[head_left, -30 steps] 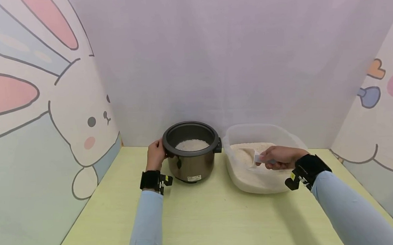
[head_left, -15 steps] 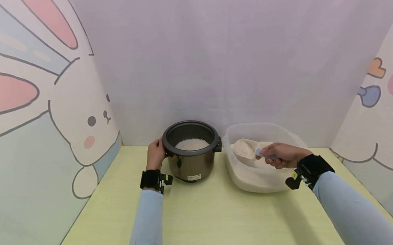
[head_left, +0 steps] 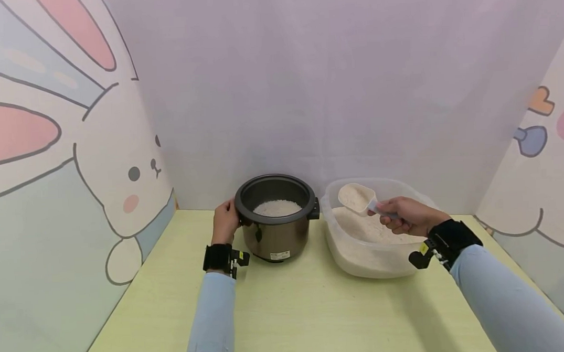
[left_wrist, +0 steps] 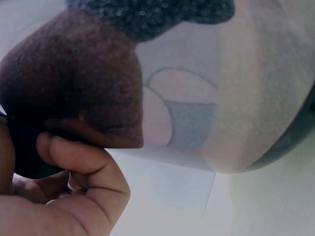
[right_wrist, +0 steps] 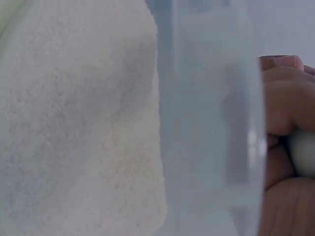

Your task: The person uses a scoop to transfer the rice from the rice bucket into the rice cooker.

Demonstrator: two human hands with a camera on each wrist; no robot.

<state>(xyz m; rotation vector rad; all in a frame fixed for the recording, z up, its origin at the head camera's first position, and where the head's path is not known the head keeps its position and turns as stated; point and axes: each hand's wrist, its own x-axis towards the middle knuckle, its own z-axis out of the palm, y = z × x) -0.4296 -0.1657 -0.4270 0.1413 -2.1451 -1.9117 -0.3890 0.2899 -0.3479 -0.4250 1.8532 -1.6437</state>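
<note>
My right hand (head_left: 409, 216) grips the handle of a white scoop (head_left: 356, 198) heaped with rice. The scoop is held above a translucent plastic tub (head_left: 396, 184), over its back left part. Loose rice (head_left: 371, 229) lies in the tub, and fills much of the right wrist view through the wall. To the left stands a dark rice cooker (head_left: 274, 236) without a lid, with white rice (head_left: 276, 208) at its bottom. My left hand (head_left: 225, 221) holds the cooker's left side handle; in the left wrist view, thumb and fingers curl round the black handle (left_wrist: 32, 152).
Cooker and tub stand close together on a pale green table (head_left: 288, 312), near the lilac back wall (head_left: 306, 91). The cooker's right handle (head_left: 314, 208) juts toward the tub. Printed cartoon panels (head_left: 123, 214) close off both sides.
My right hand has drawn the scoop up out of the tub's rice, turning it level and full. The left hand stays on the cooker's handle.
</note>
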